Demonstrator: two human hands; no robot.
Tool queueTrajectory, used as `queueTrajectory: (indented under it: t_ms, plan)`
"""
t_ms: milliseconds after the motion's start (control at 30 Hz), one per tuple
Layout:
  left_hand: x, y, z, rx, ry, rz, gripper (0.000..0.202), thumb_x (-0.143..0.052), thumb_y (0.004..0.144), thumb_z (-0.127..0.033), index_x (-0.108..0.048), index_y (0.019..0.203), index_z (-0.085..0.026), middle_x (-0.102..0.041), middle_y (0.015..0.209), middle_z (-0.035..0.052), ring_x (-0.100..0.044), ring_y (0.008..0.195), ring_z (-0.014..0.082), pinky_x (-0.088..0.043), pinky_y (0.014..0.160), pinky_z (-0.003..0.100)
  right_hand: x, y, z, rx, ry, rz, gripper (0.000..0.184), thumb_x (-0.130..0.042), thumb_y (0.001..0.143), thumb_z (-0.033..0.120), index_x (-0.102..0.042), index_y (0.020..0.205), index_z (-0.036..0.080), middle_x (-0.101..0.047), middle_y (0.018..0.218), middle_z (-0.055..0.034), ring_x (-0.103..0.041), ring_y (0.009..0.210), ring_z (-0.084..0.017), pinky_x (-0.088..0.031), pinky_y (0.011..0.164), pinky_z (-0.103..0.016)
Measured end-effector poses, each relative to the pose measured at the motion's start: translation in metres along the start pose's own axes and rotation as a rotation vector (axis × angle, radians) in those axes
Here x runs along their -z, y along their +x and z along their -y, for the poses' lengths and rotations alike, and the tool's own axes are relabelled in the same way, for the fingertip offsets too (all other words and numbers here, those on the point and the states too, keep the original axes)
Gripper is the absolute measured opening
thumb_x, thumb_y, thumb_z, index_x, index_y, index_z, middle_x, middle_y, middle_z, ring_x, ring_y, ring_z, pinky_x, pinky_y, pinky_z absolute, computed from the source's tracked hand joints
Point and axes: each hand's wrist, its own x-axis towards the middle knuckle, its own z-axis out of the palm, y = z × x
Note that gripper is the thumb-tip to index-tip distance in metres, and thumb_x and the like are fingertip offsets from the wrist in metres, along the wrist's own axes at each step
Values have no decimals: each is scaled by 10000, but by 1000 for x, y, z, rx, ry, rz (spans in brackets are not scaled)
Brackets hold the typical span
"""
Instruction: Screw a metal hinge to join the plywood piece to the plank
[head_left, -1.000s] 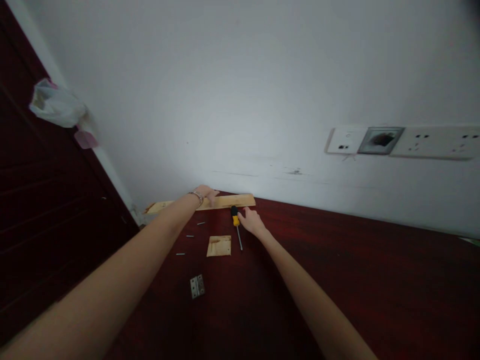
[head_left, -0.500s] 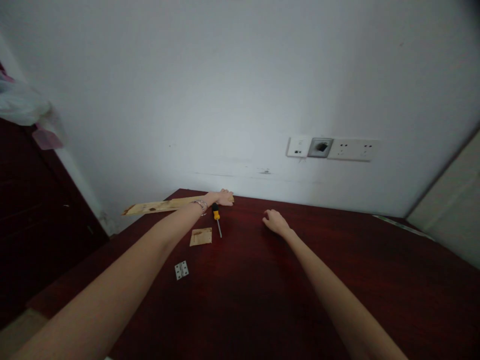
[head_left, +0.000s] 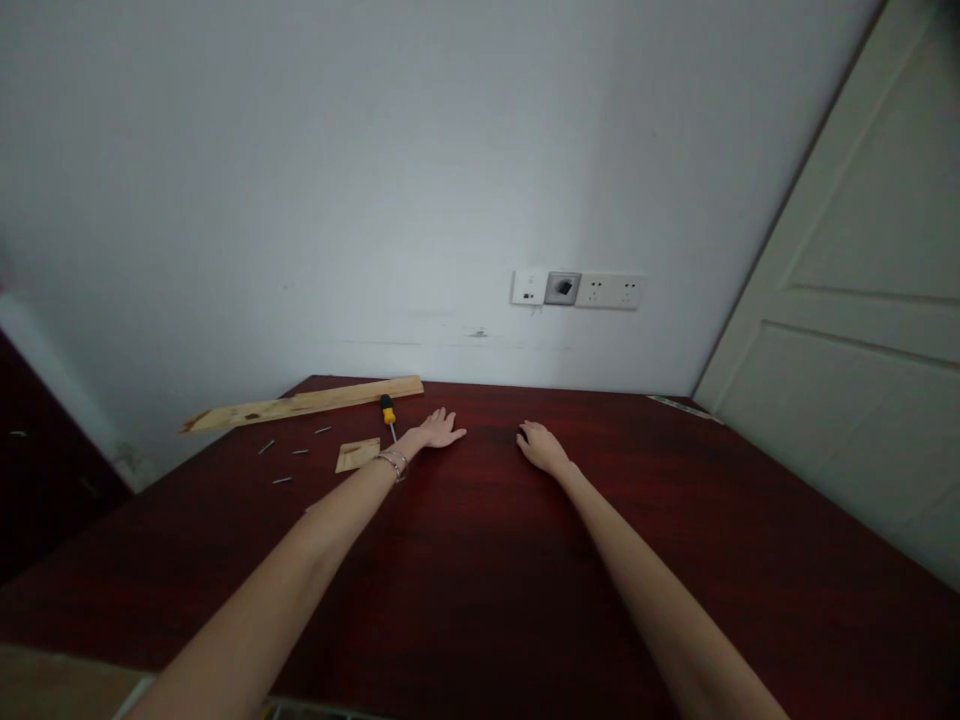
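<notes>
My left hand (head_left: 441, 430) lies on the dark red tabletop (head_left: 480, 560) with its fingers spread and nothing in it. Just left of it is a screwdriver (head_left: 388, 411) with a black and yellow handle; my wrist covers its tip. A small square wood piece (head_left: 358, 455) lies by the bracelets on that wrist. Behind it, a long wooden board (head_left: 300, 404) stretches along the table's back left. My right hand (head_left: 541, 447) rests on the table, fingers loosely bent, holding nothing visible. My left forearm hides the spot where the metal hinge lay.
Several small screws (head_left: 282, 480) lie scattered at the left. The wall behind the table carries a row of sockets (head_left: 576, 289). A thin strip (head_left: 684, 407) lies at the back right edge, near a pale door (head_left: 840, 350).
The left hand has come off the board's right end, moved toward me and spread its fingers. The right hand stays about where it was. The view has turned right.
</notes>
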Motion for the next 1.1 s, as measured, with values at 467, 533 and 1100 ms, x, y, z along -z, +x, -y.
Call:
queueTrajectory:
  t_ms: [467,533,1100]
  plan:
    - [-20,-4,-9,61,-15,-153,720,-163,920,-559,-234,1457,-84,-136,1542,181,-106,1429,299,-173,1125,425,-8,-5,-3,-9,22,-70,438,-372,927,257,-561,1271,63,-517,1366,-165,-434,1307,-229,-319,1081,-315]
    - [-22,-4,-8,59,-13,-161,725,-172,919,-560,-235,1456,-77,-141,1541,187,-114,1428,302,-171,1125,420,-8,-5,-4,-14,27,-69,432,-376,925,255,-561,1273,75,-519,1366,-160,-435,1307,-224,-324,1077,-315]
    - [-31,2,-5,64,-28,-221,742,-179,909,-582,-246,1453,-82,-169,1539,178,-162,1418,317,-180,1122,415,-2,-12,0,-6,35,-76,417,-395,913,228,-578,1248,59,-541,1340,-171,-472,1274,-240,-337,1067,-321]
